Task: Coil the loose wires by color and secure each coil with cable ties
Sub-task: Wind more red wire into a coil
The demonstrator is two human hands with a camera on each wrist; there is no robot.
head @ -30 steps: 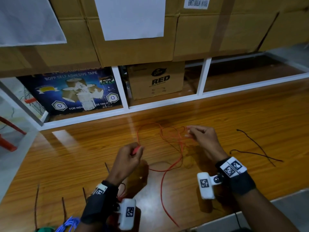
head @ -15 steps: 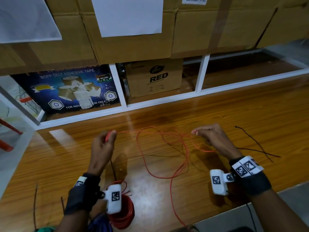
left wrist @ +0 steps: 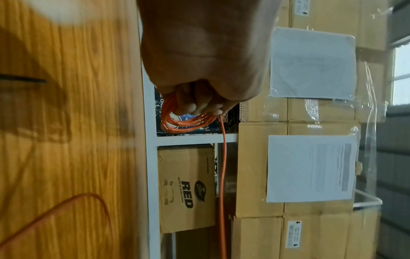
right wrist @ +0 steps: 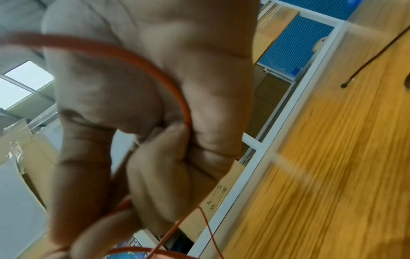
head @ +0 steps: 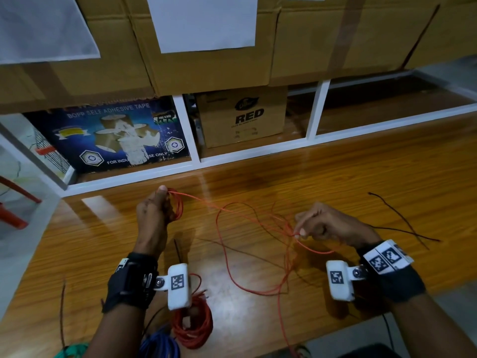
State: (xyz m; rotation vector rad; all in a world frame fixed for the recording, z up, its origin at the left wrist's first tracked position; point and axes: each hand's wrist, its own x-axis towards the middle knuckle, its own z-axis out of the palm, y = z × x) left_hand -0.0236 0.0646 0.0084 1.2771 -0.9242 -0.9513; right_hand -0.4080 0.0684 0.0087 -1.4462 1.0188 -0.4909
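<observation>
A small orange wire coil [head: 176, 206] sits gripped in the left hand [head: 153, 215]; its loose tail [head: 227, 244] sprawls across the tabletop [head: 361, 177], pinched by the right hand [head: 325, 223]. Nearer, a red coil [head: 193, 324] looks finished, while black wires [head: 402, 223] at far right remain uncoiled.

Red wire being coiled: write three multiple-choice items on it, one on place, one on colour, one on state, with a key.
1. Where is the small coil?
A. in the left hand
B. on the shelf
C. in the right hand

2. What colour is the finished coil lying near the left wrist?
A. green
B. red
C. black

3. How is the right hand?
A. flat on the table
B. open, empty
C. pinching the red wire

Key: 1 A, loops hang from its fingers; 2 B, head view shows red; 3 C, fingers curl round the strand.
</observation>
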